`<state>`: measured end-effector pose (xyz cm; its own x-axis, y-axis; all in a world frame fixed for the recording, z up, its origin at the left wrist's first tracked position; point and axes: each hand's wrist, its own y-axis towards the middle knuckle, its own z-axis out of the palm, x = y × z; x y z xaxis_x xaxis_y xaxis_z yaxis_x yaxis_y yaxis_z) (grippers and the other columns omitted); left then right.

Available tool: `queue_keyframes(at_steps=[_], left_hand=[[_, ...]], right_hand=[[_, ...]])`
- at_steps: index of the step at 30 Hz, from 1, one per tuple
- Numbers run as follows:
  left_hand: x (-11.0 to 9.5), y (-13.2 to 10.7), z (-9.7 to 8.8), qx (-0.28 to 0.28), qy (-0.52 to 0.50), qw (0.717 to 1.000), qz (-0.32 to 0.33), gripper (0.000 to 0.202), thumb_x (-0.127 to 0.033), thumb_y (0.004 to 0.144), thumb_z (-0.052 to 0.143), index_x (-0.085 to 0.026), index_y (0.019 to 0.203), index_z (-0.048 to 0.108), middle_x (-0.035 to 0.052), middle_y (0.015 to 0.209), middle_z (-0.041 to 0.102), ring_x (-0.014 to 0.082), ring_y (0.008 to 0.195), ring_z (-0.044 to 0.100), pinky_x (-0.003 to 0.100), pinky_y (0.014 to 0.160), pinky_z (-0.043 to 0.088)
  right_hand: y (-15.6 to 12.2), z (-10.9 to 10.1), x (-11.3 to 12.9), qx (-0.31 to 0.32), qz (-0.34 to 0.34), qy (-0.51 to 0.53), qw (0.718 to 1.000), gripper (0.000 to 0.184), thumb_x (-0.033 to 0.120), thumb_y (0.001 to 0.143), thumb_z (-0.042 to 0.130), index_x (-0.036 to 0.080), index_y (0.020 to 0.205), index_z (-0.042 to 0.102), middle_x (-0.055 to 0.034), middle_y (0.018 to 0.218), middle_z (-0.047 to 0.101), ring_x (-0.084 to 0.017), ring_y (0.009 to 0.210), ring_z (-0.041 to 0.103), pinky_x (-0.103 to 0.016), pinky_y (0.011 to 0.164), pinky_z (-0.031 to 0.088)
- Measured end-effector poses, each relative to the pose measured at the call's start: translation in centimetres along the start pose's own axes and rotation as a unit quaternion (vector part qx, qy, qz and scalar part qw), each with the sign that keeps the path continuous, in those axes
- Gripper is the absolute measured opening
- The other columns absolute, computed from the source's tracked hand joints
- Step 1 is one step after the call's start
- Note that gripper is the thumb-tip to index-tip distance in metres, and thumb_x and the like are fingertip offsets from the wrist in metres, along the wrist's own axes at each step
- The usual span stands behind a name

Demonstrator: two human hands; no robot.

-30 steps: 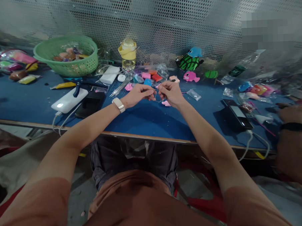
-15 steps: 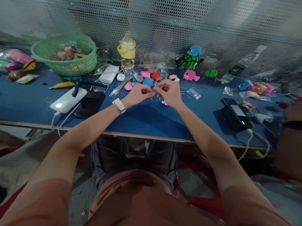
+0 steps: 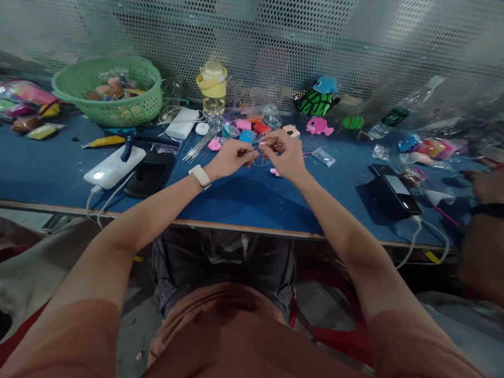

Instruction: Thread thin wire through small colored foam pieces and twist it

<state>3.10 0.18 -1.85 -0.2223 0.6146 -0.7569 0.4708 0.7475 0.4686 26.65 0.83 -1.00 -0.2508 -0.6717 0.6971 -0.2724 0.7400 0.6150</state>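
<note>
My left hand (image 3: pixel 230 157) and my right hand (image 3: pixel 284 153) meet over the middle of the blue table (image 3: pixel 244 197). Both are closed in a pinch on a small clear plastic bag (image 3: pixel 261 158) held between them; what is in it is too small to tell. A white band sits on my left wrist (image 3: pixel 199 176). A small pink piece (image 3: pixel 276 172) lies on the table just under my right hand. Coloured clay blocks (image 3: pixel 249 128) in wrappers lie right behind my hands.
A green basket (image 3: pixel 109 89) stands back left, a yellow-lidded bottle (image 3: pixel 212 87) behind my hands. A white power bank (image 3: pixel 114 167) and black phone (image 3: pixel 150 174) lie left. Clay figures (image 3: pixel 315 105) sit by the mesh wall. Another phone (image 3: pixel 396 189) lies right, beside another person's hand (image 3: pixel 492 187).
My hands have stayed together on the bag, shifting slightly away from me. The other person's hand at the right has moved a little.
</note>
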Motion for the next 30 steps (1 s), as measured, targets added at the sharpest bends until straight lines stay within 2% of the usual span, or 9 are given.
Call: queue_keyframes(at_steps=[4, 8, 11, 14, 17, 20, 23, 27, 30], left_hand=[[-0.4, -0.1, -0.3, 0.015, -0.029, 0.999, 0.003, 0.032, -0.043, 0.114, 0.080, -0.021, 0.090, 0.081, 0.0055, 0.078, 0.080, 0.0164, 0.073, 0.075, 0.034, 0.075, 0.061], [-0.7, -0.2, -0.8, 0.027, -0.032, 0.999, 0.018, 0.035, -0.046, 0.115, 0.080, -0.022, 0.090, 0.080, 0.0055, 0.079, 0.080, 0.0167, 0.073, 0.074, 0.036, 0.075, 0.061], [-0.8, -0.2, -1.0, 0.022, -0.017, 0.999, 0.023, 0.041, -0.053, 0.115, 0.080, -0.022, 0.088, 0.078, 0.0052, 0.078, 0.079, 0.0177, 0.073, 0.075, 0.036, 0.074, 0.061], [-0.8, -0.2, -1.2, 0.013, -0.001, 0.999, 0.030, 0.044, -0.056, 0.114, 0.079, -0.022, 0.086, 0.077, 0.0043, 0.078, 0.080, 0.0181, 0.073, 0.075, 0.036, 0.074, 0.061], [-0.7, -0.1, -1.2, 0.001, 0.012, 0.999, 0.038, 0.039, -0.048, 0.113, 0.078, -0.022, 0.084, 0.078, 0.0033, 0.077, 0.079, 0.0177, 0.072, 0.075, 0.035, 0.075, 0.060], [-0.6, -0.1, -1.3, -0.012, 0.041, 0.999, 0.025, 0.028, -0.034, 0.111, 0.076, -0.022, 0.086, 0.080, 0.0031, 0.077, 0.080, 0.0165, 0.069, 0.072, 0.035, 0.074, 0.059], [-0.4, -0.1, -1.3, -0.024, 0.088, 0.996, 0.010, 0.026, -0.031, 0.110, 0.077, -0.021, 0.086, 0.081, 0.0037, 0.079, 0.081, 0.0167, 0.068, 0.071, 0.036, 0.075, 0.059], [-0.2, -0.2, -1.2, -0.030, 0.122, 0.992, -0.002, 0.024, -0.033, 0.109, 0.078, -0.022, 0.088, 0.083, 0.0041, 0.080, 0.083, 0.0187, 0.071, 0.073, 0.037, 0.076, 0.058], [0.1, -0.1, -1.1, -0.037, 0.138, 0.990, 0.001, 0.022, -0.035, 0.108, 0.078, -0.023, 0.090, 0.083, 0.0049, 0.081, 0.083, 0.0198, 0.073, 0.072, 0.037, 0.076, 0.056]], right_hand=[[0.1, -0.1, -0.3, -0.019, -0.020, -0.018, 0.999, 0.041, 0.074, 0.100, 0.088, 0.033, 0.106, 0.091, -0.0020, 0.095, 0.089, -0.024, 0.077, 0.081, -0.048, 0.076, 0.071], [0.1, -0.1, -0.4, -0.029, -0.028, -0.037, 0.999, 0.038, 0.071, 0.100, 0.089, 0.034, 0.107, 0.095, -0.0044, 0.101, 0.093, -0.028, 0.087, 0.086, -0.052, 0.084, 0.074], [0.1, 0.1, -0.4, -0.021, -0.022, -0.035, 0.999, 0.041, 0.072, 0.099, 0.089, 0.033, 0.108, 0.096, -0.0065, 0.107, 0.094, -0.031, 0.096, 0.088, -0.054, 0.091, 0.075], [0.1, 0.3, -0.5, 0.002, -0.019, -0.032, 0.999, 0.042, 0.070, 0.100, 0.088, 0.031, 0.109, 0.095, -0.0078, 0.107, 0.093, -0.030, 0.096, 0.087, -0.053, 0.092, 0.074], [0.2, 0.3, -0.9, 0.026, -0.014, -0.035, 0.999, 0.035, 0.062, 0.103, 0.086, 0.029, 0.108, 0.094, -0.0075, 0.104, 0.091, -0.027, 0.087, 0.083, -0.051, 0.087, 0.071], [0.4, 0.4, -1.6, 0.052, 0.022, -0.025, 0.998, 0.027, 0.053, 0.103, 0.084, 0.027, 0.104, 0.091, -0.0058, 0.094, 0.088, -0.025, 0.079, 0.077, -0.047, 0.080, 0.067], [0.6, 0.4, -2.5, 0.073, 0.051, -0.008, 0.996, 0.023, 0.047, 0.102, 0.084, 0.026, 0.101, 0.090, -0.0055, 0.090, 0.086, -0.024, 0.080, 0.076, -0.046, 0.081, 0.065], [0.7, 0.5, -3.4, 0.068, 0.067, 0.007, 0.995, 0.025, 0.051, 0.096, 0.090, 0.026, 0.098, 0.091, -0.0077, 0.102, 0.091, -0.028, 0.097, 0.082, -0.049, 0.097, 0.067], [0.6, 0.8, -3.6, 0.063, 0.097, 0.052, 0.992, 0.034, 0.060, 0.091, 0.095, 0.027, 0.098, 0.090, -0.0079, 0.103, 0.091, -0.028, 0.099, 0.083, -0.050, 0.100, 0.069]])
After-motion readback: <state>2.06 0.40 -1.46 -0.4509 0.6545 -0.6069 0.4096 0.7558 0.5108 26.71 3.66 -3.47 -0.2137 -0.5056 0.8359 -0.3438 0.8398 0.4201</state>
